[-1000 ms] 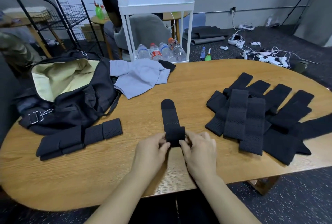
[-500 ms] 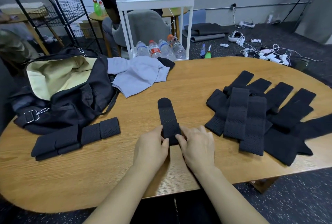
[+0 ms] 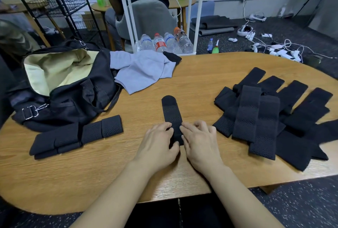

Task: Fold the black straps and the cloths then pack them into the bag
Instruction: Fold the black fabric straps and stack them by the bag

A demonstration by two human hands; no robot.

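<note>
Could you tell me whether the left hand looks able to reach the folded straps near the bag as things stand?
Probably yes: the folded straps lie on bare table to the left of the left hand, nothing between, though that hand now holds a strap.

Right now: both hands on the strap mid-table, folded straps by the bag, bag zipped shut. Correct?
Not quite: the head view shows the bag gaping open, pale lining exposed. Both hands, left hand and right hand, are on the strap; folded straps lie beside the bag.
</note>
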